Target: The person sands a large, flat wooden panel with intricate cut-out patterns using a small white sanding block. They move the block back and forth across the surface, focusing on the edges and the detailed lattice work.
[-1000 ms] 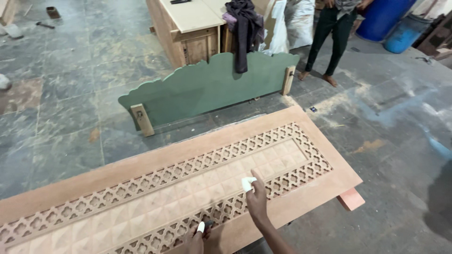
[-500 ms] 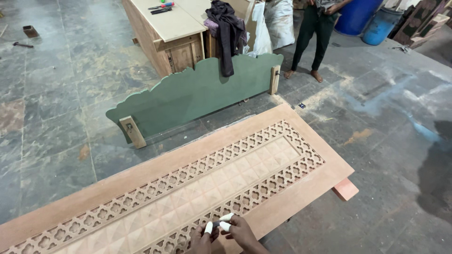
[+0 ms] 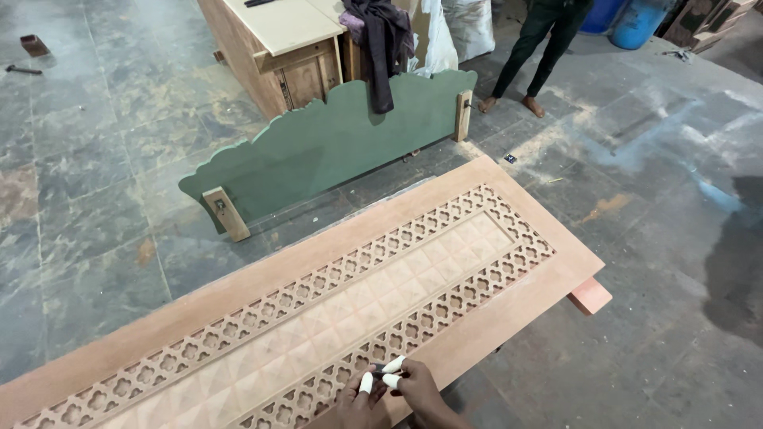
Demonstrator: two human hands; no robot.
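A long carved wooden door panel (image 3: 509, 195) lies flat in front of me, with a pyramid-pattern centre and pierced lattice strips along both sides. My left hand (image 3: 352, 400) and my right hand (image 3: 419, 389) meet at the bottom edge of the view, resting on the near lattice strip (image 3: 445, 306). Several fingertips are wrapped in white tape. A small dark piece (image 3: 378, 369) shows between the fingertips of my right hand; what it is cannot be made out. Much of both hands is cut off by the frame.
A green scalloped headboard (image 3: 334, 147) with wooden legs stands on the stone floor behind the panel. A wooden cabinet (image 3: 278, 48) with dark cloth draped on it is beyond. Another person's legs (image 3: 536, 48) stand at the back right. A small wood block (image 3: 590, 295) sticks out under the panel's right end.
My right hand drew back from the panel's centre to the near edge and joined my left hand. The view shifted slightly; the person at the back stepped a little.
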